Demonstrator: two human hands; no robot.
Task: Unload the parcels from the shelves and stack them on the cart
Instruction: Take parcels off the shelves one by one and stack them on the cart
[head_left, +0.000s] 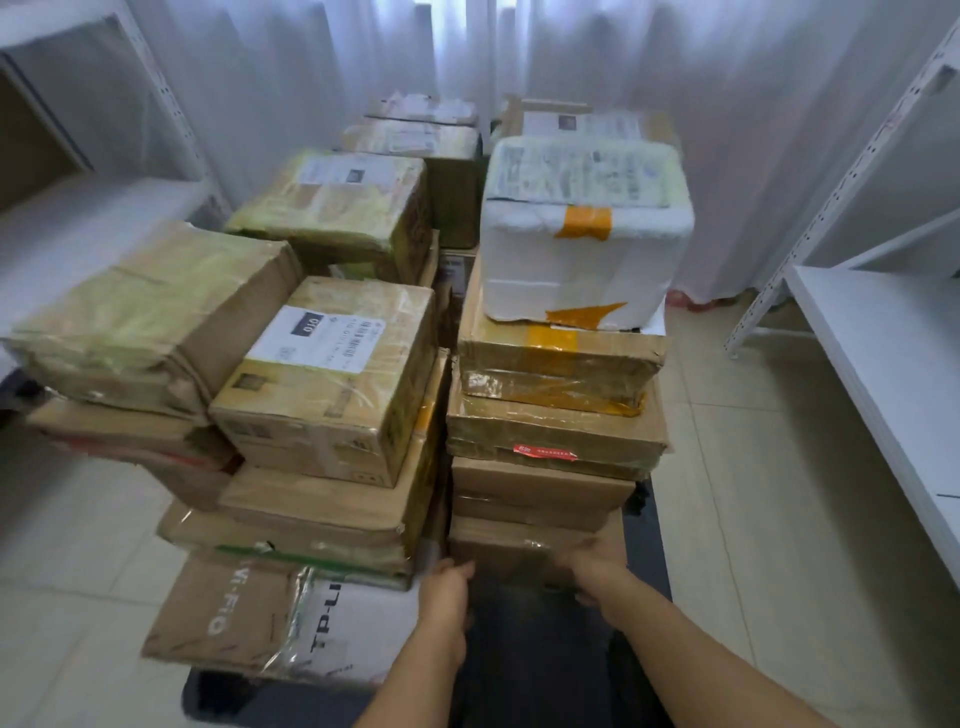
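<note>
Much of the cart (644, 582) is buried: only a dark strip of its deck shows at the near right and between the forearms, and its wheels and handle are out of view. The lowest boxes in each pile are largely masked by those above them, and their labels are too blurred to read.

Both hands reach to the bottom carton (519, 548) of the right-hand stack. The left hand (448, 584) lies against its near left corner, fingers curled over the edge. The right hand (592, 564) is set on its near right side, fingers apparently wrapped around the corner, though motion blur makes the grasp hard to judge.

Above that carton sit more taped brown boxes, topped by a white foam box (582, 249) with orange tape. To the left stands a box with a white shipping label (332, 374), and a flat carton with printed lettering (249, 618) juts out at the near left. White shelves (883, 332) flank both sides, and pale curtains (727, 78) hang behind.
</note>
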